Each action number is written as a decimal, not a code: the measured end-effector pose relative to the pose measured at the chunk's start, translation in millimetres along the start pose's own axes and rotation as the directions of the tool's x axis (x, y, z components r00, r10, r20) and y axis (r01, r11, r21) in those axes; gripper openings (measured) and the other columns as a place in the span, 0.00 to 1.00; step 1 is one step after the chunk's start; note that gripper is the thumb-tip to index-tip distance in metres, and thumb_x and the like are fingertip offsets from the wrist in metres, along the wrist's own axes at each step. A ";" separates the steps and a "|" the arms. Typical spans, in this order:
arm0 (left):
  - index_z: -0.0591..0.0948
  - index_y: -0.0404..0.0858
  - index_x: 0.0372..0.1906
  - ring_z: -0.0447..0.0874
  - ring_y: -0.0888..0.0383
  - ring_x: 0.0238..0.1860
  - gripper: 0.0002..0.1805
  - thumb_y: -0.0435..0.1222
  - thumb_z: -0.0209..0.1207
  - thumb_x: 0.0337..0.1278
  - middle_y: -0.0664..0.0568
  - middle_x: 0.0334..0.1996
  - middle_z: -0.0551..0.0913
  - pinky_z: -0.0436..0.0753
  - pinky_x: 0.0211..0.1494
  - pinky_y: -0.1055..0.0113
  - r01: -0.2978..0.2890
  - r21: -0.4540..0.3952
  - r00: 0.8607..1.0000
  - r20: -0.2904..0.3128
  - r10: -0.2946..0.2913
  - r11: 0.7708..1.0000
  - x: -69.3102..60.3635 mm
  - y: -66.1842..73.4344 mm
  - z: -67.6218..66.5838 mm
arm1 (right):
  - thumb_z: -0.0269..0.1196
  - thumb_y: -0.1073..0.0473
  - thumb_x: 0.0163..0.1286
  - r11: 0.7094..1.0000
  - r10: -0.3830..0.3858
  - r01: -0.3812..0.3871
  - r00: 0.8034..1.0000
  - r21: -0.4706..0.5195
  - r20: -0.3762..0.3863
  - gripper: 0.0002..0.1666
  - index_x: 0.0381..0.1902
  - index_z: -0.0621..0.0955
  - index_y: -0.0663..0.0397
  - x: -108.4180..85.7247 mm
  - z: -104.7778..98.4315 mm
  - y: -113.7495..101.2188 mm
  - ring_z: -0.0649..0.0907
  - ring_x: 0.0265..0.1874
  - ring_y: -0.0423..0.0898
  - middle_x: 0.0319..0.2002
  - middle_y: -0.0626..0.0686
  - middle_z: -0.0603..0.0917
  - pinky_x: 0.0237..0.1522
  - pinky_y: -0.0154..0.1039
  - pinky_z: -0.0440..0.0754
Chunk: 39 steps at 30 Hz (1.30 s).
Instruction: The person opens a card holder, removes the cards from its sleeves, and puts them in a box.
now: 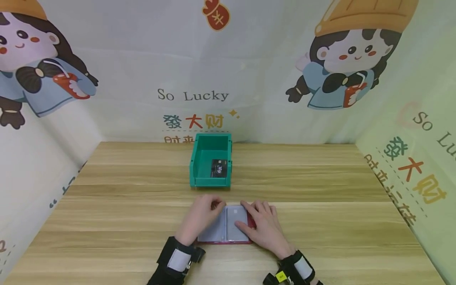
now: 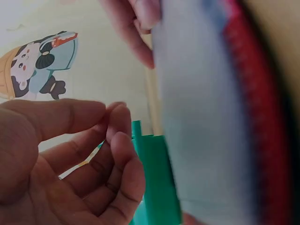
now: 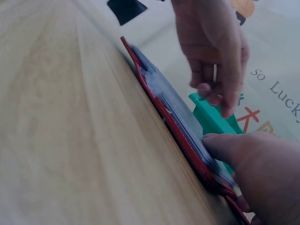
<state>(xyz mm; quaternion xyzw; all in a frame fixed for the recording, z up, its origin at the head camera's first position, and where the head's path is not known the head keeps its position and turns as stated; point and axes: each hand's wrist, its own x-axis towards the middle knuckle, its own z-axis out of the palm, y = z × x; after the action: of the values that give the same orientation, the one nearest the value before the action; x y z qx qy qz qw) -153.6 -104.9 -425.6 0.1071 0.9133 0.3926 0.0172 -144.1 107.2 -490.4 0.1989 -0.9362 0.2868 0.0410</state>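
Observation:
An open card holder [image 1: 226, 242] with a red cover and clear sleeve pages lies on the table. My left hand [image 1: 204, 211] is above its left page, near the top by the fold. The left fingers are curled and the thumb tip meets the index finger; in the left wrist view nothing shows between the fingertips [image 2: 115, 110]. My right hand [image 1: 265, 227] grips the right side of the card holder, its thumb [image 3: 220, 145] on the sleeve page and the other fingers about the red edge. Whether the sleeves hold cards is unclear.
Beyond the card holder stands a green plastic bin [image 1: 210, 182]. A black card [image 1: 219, 168] marked "Vip" lies in it. The wooden table [image 1: 320, 178] meets printed cloth [image 1: 263, 79] at the back and sides.

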 end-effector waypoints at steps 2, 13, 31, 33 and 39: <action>0.89 0.33 0.38 0.74 0.61 0.29 0.06 0.29 0.62 0.69 0.52 0.27 0.84 0.75 0.34 0.70 0.013 -0.022 0.999 0.044 -0.012 1.000 -5.3 -3.9 2.5 | 0.68 0.41 0.71 1.000 0.000 0.000 1.000 -0.006 -0.001 0.34 0.68 0.81 0.54 -0.2 0.5 -0.1 0.68 0.40 0.44 0.39 0.47 0.75 0.47 0.44 0.59; 0.88 0.32 0.38 0.73 0.62 0.29 0.05 0.26 0.71 0.57 0.53 0.26 0.80 0.72 0.33 0.73 0.033 -0.081 0.988 0.152 -0.020 0.996 -11.4 -19.7 5.4 | 0.68 0.41 0.71 1.000 -0.003 0.003 1.000 0.000 -0.005 0.33 0.67 0.80 0.51 -0.2 1.9 -0.5 0.70 0.43 0.46 0.44 0.50 0.79 0.49 0.46 0.62; 0.88 0.32 0.36 0.72 0.61 0.28 0.02 0.27 0.70 0.59 0.55 0.25 0.78 0.69 0.32 0.73 0.051 -0.110 0.989 0.147 -0.035 0.993 -9.4 -21.4 6.5 | 0.71 0.53 0.70 0.990 -0.056 0.075 0.987 0.122 -0.147 0.09 0.43 0.85 0.50 -2.9 3.1 2.0 0.73 0.39 0.41 0.37 0.44 0.79 0.48 0.43 0.64; 0.88 0.32 0.36 0.72 0.62 0.28 0.02 0.28 0.69 0.61 0.55 0.25 0.79 0.69 0.32 0.73 0.053 -0.104 0.989 0.145 -0.037 0.993 -8.9 -22.1 7.1 | 0.71 0.55 0.70 0.986 -0.069 0.094 0.983 0.140 -0.170 0.06 0.40 0.86 0.49 -3.3 3.5 2.1 0.73 0.39 0.40 0.36 0.43 0.79 0.48 0.43 0.64; 0.88 0.33 0.37 0.72 0.62 0.28 0.02 0.29 0.68 0.63 0.56 0.25 0.79 0.69 0.32 0.73 0.037 -0.092 0.990 0.140 -0.024 0.995 -8.5 -23.7 7.9 | 0.70 0.59 0.71 0.962 -0.158 0.204 0.958 0.182 -0.238 0.03 0.34 0.87 0.49 -3.8 3.4 3.0 0.78 0.40 0.40 0.35 0.44 0.81 0.50 0.44 0.66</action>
<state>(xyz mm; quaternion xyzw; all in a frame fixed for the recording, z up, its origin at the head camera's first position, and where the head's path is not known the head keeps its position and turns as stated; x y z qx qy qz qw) -148.7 -116.9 -448.6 0.1190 0.8919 0.4265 0.0916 -141.7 108.9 -495.5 0.2541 -0.8691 0.3968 0.1506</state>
